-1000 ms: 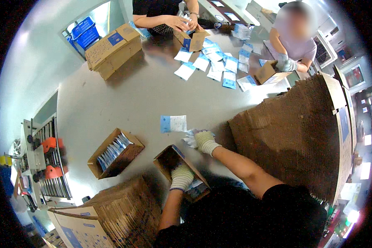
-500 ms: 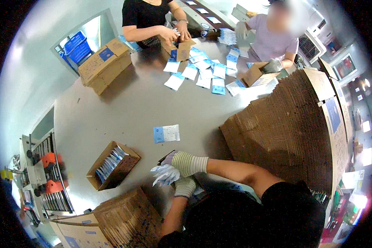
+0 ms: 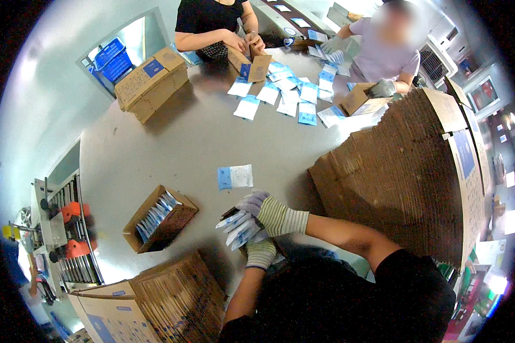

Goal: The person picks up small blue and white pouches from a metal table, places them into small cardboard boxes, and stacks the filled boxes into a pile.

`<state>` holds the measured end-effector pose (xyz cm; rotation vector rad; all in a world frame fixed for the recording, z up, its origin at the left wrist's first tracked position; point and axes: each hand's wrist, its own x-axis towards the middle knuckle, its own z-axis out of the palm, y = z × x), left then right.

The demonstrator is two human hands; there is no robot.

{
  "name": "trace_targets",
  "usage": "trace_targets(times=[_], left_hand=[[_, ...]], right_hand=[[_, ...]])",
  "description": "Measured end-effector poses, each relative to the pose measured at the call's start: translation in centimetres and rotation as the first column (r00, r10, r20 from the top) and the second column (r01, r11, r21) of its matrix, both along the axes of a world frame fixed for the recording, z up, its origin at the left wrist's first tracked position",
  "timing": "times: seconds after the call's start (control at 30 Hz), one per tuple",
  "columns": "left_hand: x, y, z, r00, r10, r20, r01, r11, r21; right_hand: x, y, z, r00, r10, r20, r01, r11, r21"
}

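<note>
From where I stand, the R hand (image 3: 274, 212), striped glove on, is clamped on a fanned bundle of blue & white packets (image 3: 241, 231). Fingers curl over the bundle's upper end, prob. b/c loose packets would slip apart otherwise. The L hand (image 3: 261, 253), also gloved, sits just below, partly behind the bundle; its fingers are hidden, so can't tell if they're together or apart. Between & under the 2 hands there's a dark open carton (image 3: 229, 213), mostly covered; the hands being so close prob. keeps it from sliding.

To the L, a 2nd carton (image 3: 183, 216) stands on the table (image 3: 154, 143), w/ a row of packets (image 3: 156, 217) on edge inside; its walls prob. keep them upright. 1 single packet (image 3: 234, 177) lies flat beyond the R hand, apart from the bundle.

Flattened cardboard is piled both sides, R stack (image 3: 389, 177) & L stack (image 3: 177, 297), prob. for easy reach. Far side: scattered packets (image 3: 306, 92) near 2 co-workers.
</note>
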<state>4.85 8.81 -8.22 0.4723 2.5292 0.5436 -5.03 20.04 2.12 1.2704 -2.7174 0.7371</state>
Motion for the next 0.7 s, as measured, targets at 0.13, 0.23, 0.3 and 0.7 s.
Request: trace_targets(times=[0.13,0.23,0.3,0.7], left_hand=[[-2.8,0.9,7.5,0.907,-0.103,0.408,0.172,0.975,-0.138],[-1.1,0.5,4.6,0.995,-0.061,0.080,0.072,0.988,-0.140],[0.3,0.0,1.1,0.999,0.007,-0.046,-0.012,0.994,-0.109],[0.2,0.5,1.0,0.964,-0.052,0.262,0.142,0.930,-0.339]], right_hand=[[0.6,1.6,3.0,0.994,-0.023,0.102,0.036,0.991,-0.127],[2.0,1.2,2.2,0.980,-0.048,0.193,0.058,0.997,-0.047],[2.7,-0.1,0.8,0.993,-0.004,0.121,0.006,1.000,-0.010],[2.8,-1.4,-2.5,0.993,-0.014,0.119,-0.010,0.980,0.200]])
